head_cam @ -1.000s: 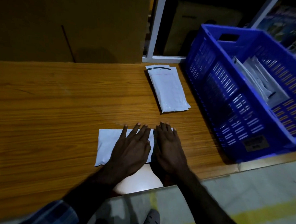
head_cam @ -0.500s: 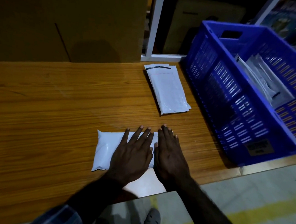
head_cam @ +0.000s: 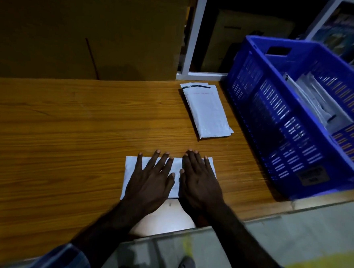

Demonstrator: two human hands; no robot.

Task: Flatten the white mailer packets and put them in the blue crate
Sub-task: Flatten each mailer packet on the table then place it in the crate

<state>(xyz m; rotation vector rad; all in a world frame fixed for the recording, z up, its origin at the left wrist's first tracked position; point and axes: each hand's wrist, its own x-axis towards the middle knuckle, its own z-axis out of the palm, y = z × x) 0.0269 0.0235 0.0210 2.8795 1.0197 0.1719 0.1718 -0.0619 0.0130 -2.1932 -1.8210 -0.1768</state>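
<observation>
White mailer packet (head_cam: 174,171) under my palms lies flat on the worktop (head_cam: 67,130), close to the near edge and a little right of centre, its long side running left to right. I have both hands pressing on it: the left hand (head_cam: 150,184) covers the left and middle part with fingers spread wide and straight, and the right hand (head_cam: 200,181) sits just beside it over the right part, fingers also straight and closer together. Neither hand grips anything; they bear down, palms flat, because, as I judge it, spreading the load across the whole length squeezes trapped air out instead of chasing it from one end to the other. Only the left end, a strip between my hands and the far right corner show white.

A second stack of packets (head_cam: 207,113) waits farther off on the worktop, lying just beside the near-left wall of the blue crate (head_cam: 277,124), apart from it by a narrow gap. It sits there, I would say, so each one is a short reach from both the pressing spot and the crate. Inside the crate, flat packets (head_cam: 316,101) already lean against the far-right side. The crate stands at the right end of the worktop, its near corner reaching the edge.
</observation>
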